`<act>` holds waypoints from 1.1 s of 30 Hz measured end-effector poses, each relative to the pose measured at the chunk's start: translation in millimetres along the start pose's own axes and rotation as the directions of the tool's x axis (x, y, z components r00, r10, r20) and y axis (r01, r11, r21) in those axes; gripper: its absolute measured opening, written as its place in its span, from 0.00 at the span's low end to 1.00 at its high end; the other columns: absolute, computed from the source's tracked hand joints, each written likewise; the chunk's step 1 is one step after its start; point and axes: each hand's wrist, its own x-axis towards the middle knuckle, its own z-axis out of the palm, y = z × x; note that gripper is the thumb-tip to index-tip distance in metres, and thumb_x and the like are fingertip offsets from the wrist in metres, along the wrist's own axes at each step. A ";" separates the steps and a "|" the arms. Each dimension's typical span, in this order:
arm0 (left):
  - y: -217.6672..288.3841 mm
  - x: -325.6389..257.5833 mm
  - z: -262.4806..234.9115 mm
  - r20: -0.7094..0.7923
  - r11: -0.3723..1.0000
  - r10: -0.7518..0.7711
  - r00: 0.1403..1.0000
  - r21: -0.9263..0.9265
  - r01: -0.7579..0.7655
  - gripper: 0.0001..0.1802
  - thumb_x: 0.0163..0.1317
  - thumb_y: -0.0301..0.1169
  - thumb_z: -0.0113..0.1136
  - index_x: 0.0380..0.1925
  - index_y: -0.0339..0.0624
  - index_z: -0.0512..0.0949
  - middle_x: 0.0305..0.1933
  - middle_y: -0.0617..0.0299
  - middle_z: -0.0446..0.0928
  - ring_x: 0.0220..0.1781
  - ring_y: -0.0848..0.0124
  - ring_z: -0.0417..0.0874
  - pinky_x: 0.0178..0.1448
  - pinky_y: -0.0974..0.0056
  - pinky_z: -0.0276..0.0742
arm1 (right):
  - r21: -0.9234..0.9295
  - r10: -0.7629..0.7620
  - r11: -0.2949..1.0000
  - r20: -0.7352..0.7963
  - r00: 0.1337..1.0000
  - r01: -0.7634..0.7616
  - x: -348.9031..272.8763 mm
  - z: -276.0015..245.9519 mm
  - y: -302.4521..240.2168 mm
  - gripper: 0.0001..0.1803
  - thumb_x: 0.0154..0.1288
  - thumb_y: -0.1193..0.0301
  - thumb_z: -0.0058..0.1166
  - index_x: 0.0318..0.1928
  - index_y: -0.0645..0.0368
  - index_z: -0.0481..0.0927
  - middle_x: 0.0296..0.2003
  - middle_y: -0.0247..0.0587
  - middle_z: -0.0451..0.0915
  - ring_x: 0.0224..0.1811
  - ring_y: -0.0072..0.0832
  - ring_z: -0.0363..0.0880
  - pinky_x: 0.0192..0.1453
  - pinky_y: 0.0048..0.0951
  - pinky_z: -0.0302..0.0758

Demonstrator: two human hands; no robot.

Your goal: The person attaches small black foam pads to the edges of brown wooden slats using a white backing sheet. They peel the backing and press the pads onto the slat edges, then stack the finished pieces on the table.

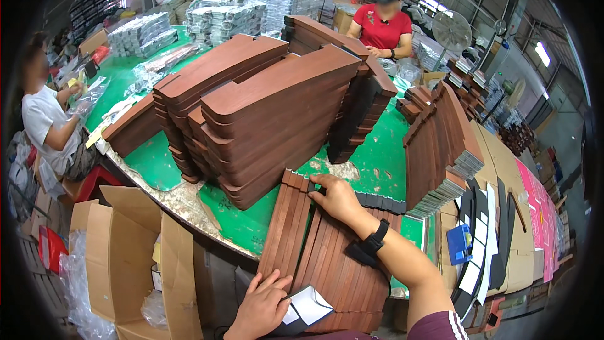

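Observation:
In front of me lie reddish-brown wooden slats side by side in two groups, a narrower left group [281, 226] and a wider right group [343, 258], with a dark gap between. My left hand [261, 307] rests with its fingers spread on the near end of the left group. Next to it lies a black-and-white sheet [311, 305] on the slats. At the far end, my right hand [340, 200] is closed, thumb and forefinger pinching a small black piece at the gap; its exact kind is too small to tell. A black band circles my right wrist.
Tall stacks of curved brown boards [277, 88] stand on the green table [242, 217], with another stack [440, 138] at right. An open carton [141, 264] is at lower left. Black and white strips and a blue holder [459, 242] lie right. Two people work across and left.

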 end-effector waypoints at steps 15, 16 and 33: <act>0.4 -1.2 0.7 -0.005 1.000 -0.007 1.000 -0.017 0.007 0.08 0.67 0.31 0.62 0.36 0.37 0.78 0.65 0.53 0.81 0.73 0.44 0.75 0.79 0.35 0.57 | -0.030 0.061 0.998 0.004 0.998 -0.061 -0.6 4.3 0.4 0.26 0.60 0.68 0.72 0.57 0.66 0.82 0.54 0.56 0.83 0.56 0.51 0.84 0.61 0.43 0.80; 0.7 -1.7 0.9 -0.004 1.000 -0.010 1.000 -0.016 0.010 0.08 0.67 0.31 0.62 0.35 0.37 0.78 0.65 0.53 0.81 0.73 0.44 0.75 0.79 0.35 0.57 | -0.029 0.069 0.997 0.005 0.998 -0.068 -0.6 4.2 -0.7 0.26 0.60 0.68 0.72 0.56 0.66 0.82 0.53 0.56 0.83 0.55 0.50 0.84 0.60 0.42 0.80; -3.5 -3.0 5.5 -0.022 0.999 -0.017 1.000 -0.028 0.017 0.08 0.68 0.32 0.62 0.36 0.38 0.78 0.64 0.53 0.82 0.73 0.43 0.75 0.79 0.34 0.56 | 0.008 0.141 0.990 -0.014 0.990 -0.141 -0.2 5.1 -5.7 0.25 0.59 0.67 0.73 0.54 0.64 0.81 0.48 0.57 0.86 0.53 0.51 0.85 0.57 0.43 0.81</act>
